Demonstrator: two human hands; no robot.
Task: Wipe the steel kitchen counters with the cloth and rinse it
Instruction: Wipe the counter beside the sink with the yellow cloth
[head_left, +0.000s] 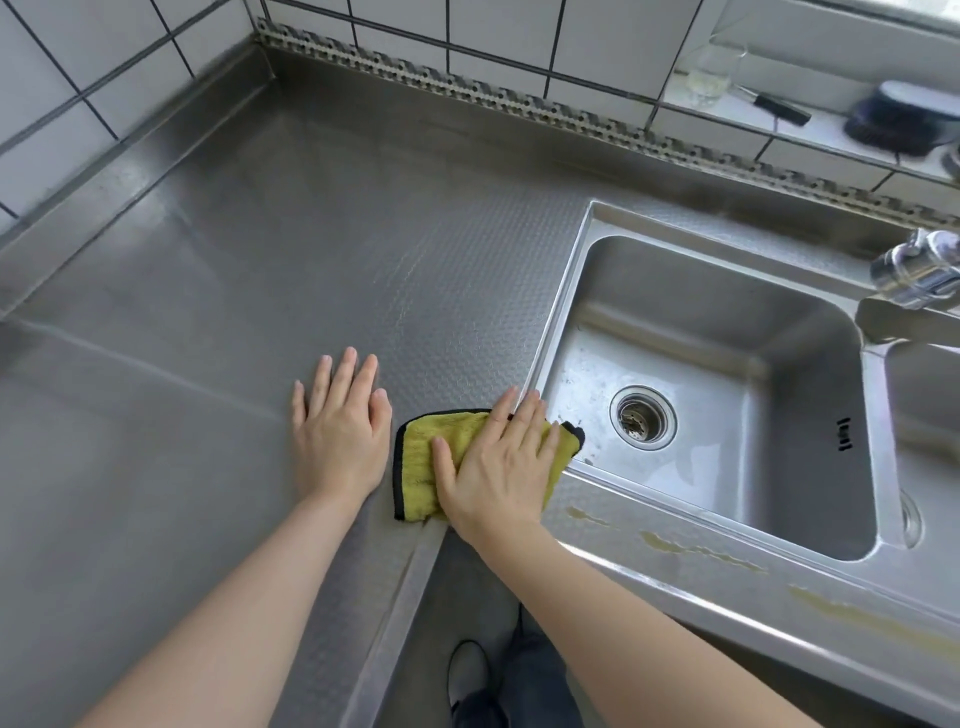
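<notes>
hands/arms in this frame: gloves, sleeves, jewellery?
Both bare: left hand and right hand have no gloves, rings, watch or bands. Forearms are uncovered to the frame edge, no sleeve in view. Nails short, unpainted.
</notes>
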